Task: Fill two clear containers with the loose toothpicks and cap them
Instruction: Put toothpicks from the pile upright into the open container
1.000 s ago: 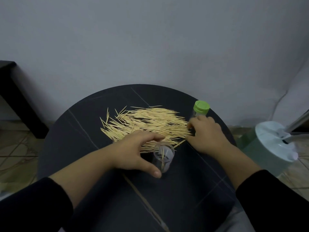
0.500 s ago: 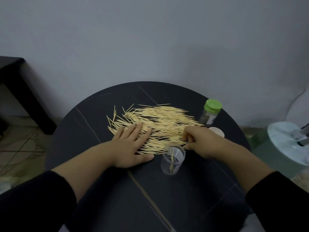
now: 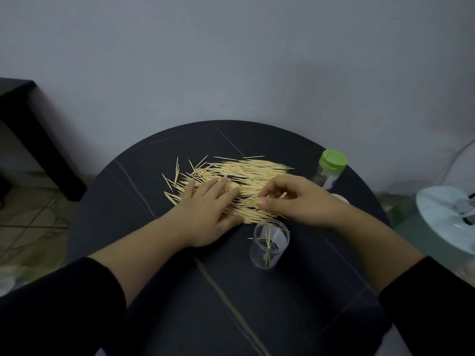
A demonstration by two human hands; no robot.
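A heap of loose toothpicks (image 3: 252,173) lies spread across the middle of the round black table (image 3: 295,304). My left hand (image 3: 208,211) rests flat on the heap's left part, fingers straight. My right hand (image 3: 295,199) hovers over the heap's right part with fingers curled, thumb and fingertips close together; whether it pinches toothpicks is unclear. An open clear container (image 3: 270,242) stands just in front of the heap with a few toothpicks inside. A second clear container with a green cap (image 3: 330,168) stands behind my right hand. A white lid (image 3: 340,199) peeks out beyond my right wrist.
A white and green appliance (image 3: 447,217) stands off the table's right edge. A dark side table (image 3: 23,124) is at the far left by the wall. Cables lie on the tiled floor at the left.
My left hand let go of the open container and went flat onto the heap. My right hand moved left from the table's edge over the toothpicks and lifted slightly.
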